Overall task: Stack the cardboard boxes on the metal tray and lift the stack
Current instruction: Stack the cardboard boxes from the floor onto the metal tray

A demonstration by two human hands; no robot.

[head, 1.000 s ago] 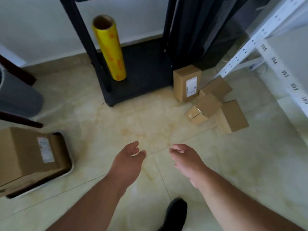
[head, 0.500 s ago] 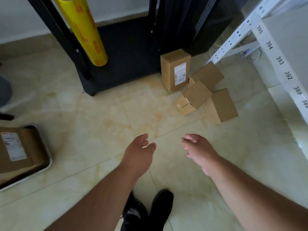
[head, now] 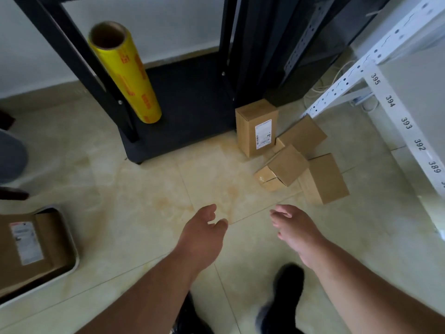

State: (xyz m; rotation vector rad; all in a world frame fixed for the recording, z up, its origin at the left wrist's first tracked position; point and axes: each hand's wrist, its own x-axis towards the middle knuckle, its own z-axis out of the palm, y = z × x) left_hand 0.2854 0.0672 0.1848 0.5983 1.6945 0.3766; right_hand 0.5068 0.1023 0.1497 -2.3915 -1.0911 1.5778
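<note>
Neither grip holds anything: left hand (head: 202, 237) and right hand (head: 295, 229) hang loosely spread over the floor (head: 149, 189), likely readying to gather. Four boxes (head: 287, 165) lie heaped by the rack (head: 190, 112); one box (head: 29, 244) already sits on the tray (head: 72, 263), far left.

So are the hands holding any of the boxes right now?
No, nothing is held. The left hand and the right hand both hover open above the floor tiles, short of the small cardboard boxes lying by the shelf.
</note>
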